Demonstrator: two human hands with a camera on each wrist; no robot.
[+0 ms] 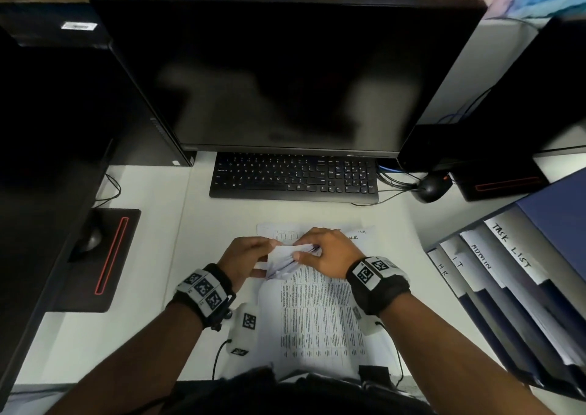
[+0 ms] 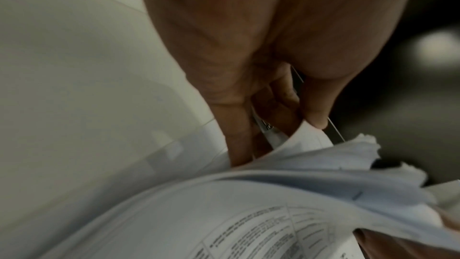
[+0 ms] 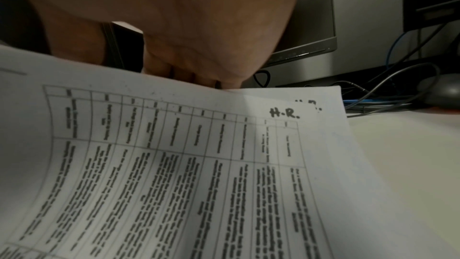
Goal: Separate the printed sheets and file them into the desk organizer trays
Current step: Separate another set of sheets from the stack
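A stack of printed sheets with tables of text lies on the white desk in front of me. Its far left corner is curled up and crumpled. My left hand pinches that corner from the left, thumb on top, and a small metal piece shows between its fingers. My right hand grips the same corner from the right, its fingers curled over the sheets' top edge. "H-R." is handwritten on the top sheet. The blue desk organizer stands at the right, tabbed HR, IT, ADMIN and TASK LIST.
A black keyboard and a dark monitor sit behind the sheets. A mouse and cables lie at the back right. A mouse pad with a second mouse is at the left, beside a black computer tower.
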